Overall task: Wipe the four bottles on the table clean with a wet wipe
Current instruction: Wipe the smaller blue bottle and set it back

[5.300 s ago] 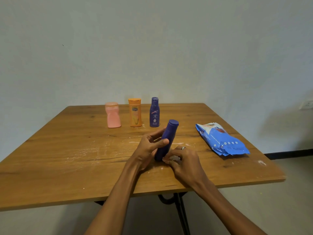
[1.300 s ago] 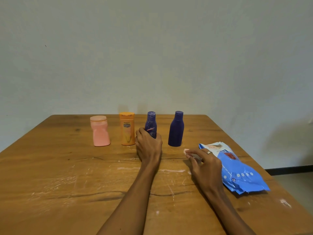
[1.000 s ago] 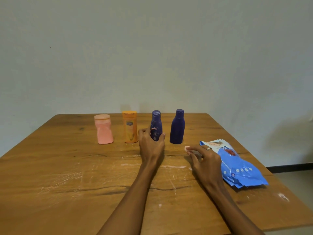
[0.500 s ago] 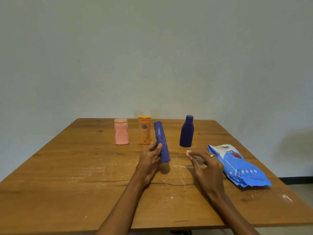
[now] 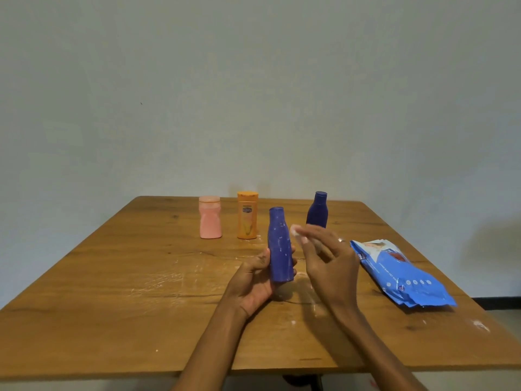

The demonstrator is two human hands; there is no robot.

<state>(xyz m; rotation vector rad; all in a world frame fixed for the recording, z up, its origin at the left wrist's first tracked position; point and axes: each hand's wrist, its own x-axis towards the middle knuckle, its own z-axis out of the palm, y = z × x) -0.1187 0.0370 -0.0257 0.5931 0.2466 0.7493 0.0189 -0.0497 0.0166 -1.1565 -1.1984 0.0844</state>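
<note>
My left hand [image 5: 253,280] grips a slim blue bottle [image 5: 279,244] by its lower part and holds it nearly upright above the table. White specks show on its side. My right hand [image 5: 329,261] is raised just right of that bottle, pinching a small white wet wipe [image 5: 295,230] at its fingertips; the wipe is close to the bottle's neck, and I cannot tell whether they touch. At the back of the wooden table [image 5: 112,306] stand a pink bottle [image 5: 210,217], an orange bottle [image 5: 247,215] and a dark blue bottle [image 5: 317,210].
A blue pack of wet wipes [image 5: 400,275] lies on the table to the right of my right hand. White smears mark the tabletop around the middle. A plain wall rises behind the table's far edge.
My left hand has pulled the slim blue bottle nearer and set it more upright. My right hand has lifted off the table with the wipe and come up beside the bottle.
</note>
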